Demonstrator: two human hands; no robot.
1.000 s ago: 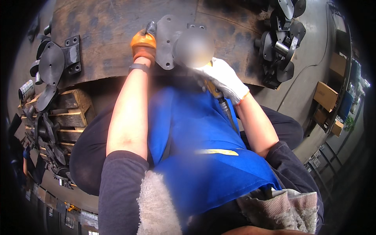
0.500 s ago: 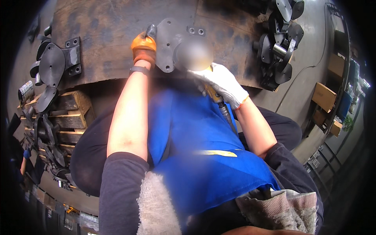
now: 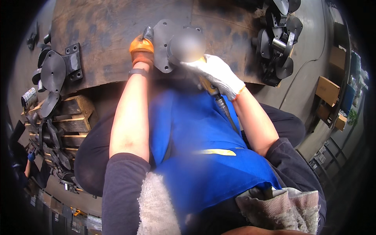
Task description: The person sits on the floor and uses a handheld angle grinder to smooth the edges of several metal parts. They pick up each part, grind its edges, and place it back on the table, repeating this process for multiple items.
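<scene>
A dark metal bracket with an oval, drilled flange (image 3: 160, 49) lies on the worktable in front of me. My left hand (image 3: 141, 50), in an orange glove with dark fingertips, is closed on the flange's left edge, thumb up. In a white knit glove, my right hand (image 3: 221, 74) is wrapped round a yellow hand-held grinder (image 3: 206, 84). A dark air hose (image 3: 223, 106) runs from its rear down toward my lap. The grinder's head is over the bracket's right part; a blurred patch hides where it meets the metal.
The brown, stained worktable (image 3: 105, 47) has a curved-looking near edge. More dark brackets (image 3: 53, 72) sit at its left corner, and a pile of them (image 3: 280, 45) at the right. Below left, wooden pallets (image 3: 74, 119) carry further parts. Cardboard boxes (image 3: 327, 91) stand at far right.
My right hand and the grinder have shifted left and slightly away from me, covering more of the bracket's far end. The left hand still grips the flange, which sits slightly farther left.
</scene>
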